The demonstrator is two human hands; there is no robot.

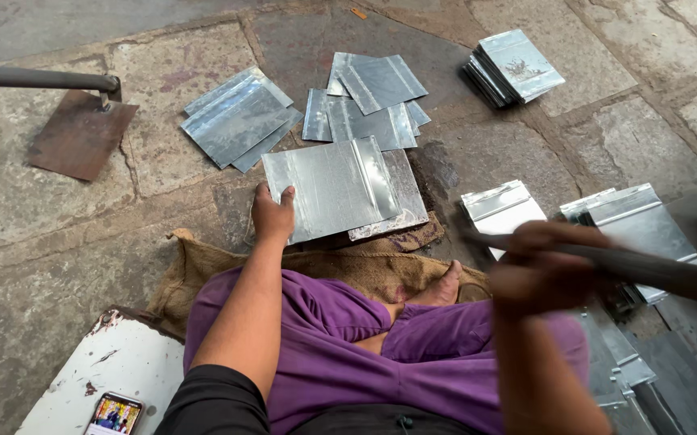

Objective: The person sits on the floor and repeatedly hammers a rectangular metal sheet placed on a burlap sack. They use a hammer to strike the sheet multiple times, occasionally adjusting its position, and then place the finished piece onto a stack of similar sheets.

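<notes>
On the stone floor [26,201], head view, person seated cross-legged in purple trousers [340,346] on a strip of burlap [203,266].

Left arm reaches forward, nearly straight, elbow low. Left hand [273,214] palm down, fingers curled together over the near-left corner of a metal sheet [328,187], pressing it flat. Sheet lies just ahead of the knees, long edge slightly tilted, a raised fold along its right side. A second sheet [405,193] sits beneath it, showing at 3 o'clock.

Right arm bent, forearm raised, all motion-blurred. Right hand [546,270] closed in a fist around a dark rod [646,270] that runs out to 3 o'clock; its far end too blurred to tell.

Around the held sheet:
- 12 o'clock: loose sheets [368,101], overlapping.
- 10 o'clock: fanned pile of sheets [235,117].
- 1 o'clock, well apart: neat stack of sheets [513,68].
- 3 o'clock: folded sheets [501,209], more beyond under the rod.
- 9 o'clock, far: rusty plate [78,137] with a pipe [34,78] over it.
- 7 o'clock: white board [107,370], a phone [113,415] on it, screen lit.

A bare foot [443,286] shows between the knees.
</notes>
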